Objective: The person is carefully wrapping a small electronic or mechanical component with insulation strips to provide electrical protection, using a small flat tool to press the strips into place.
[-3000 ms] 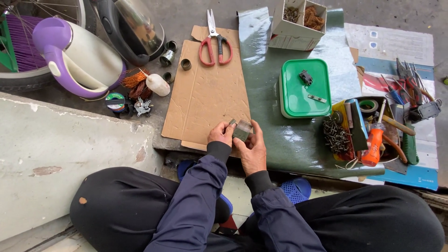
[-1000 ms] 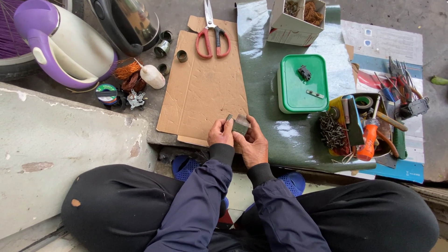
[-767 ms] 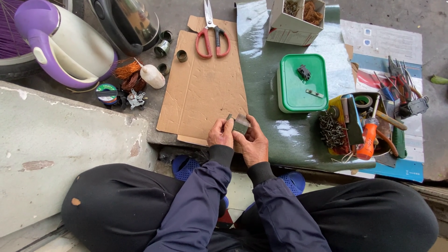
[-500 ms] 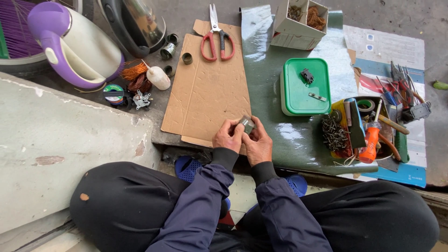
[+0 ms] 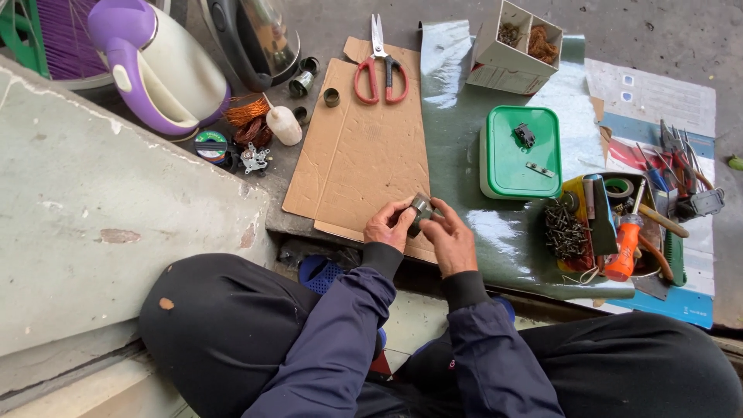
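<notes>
My left hand (image 5: 389, 225) and my right hand (image 5: 450, 240) meet over the near edge of a brown cardboard sheet (image 5: 360, 147). Between the fingertips of both hands is a small grey-green metal part (image 5: 419, 211), roughly ring-shaped. Both hands grip it, the left from the left side and the right from below and the right. My dark blue sleeves and black trousers fill the bottom of the view.
Red-handled scissors (image 5: 379, 66) lie at the cardboard's far end. A green-lidded box (image 5: 520, 151), a divided white box (image 5: 515, 46), a tray of screws and tools (image 5: 607, 224), a purple-and-white kettle (image 5: 159, 66), copper wire coils (image 5: 248, 124) and small metal rings (image 5: 331, 97) surround it. A concrete ledge (image 5: 93, 224) lies left.
The view has shifted slightly. My hands stay together on the small part and have turned it a little between the fingers.
</notes>
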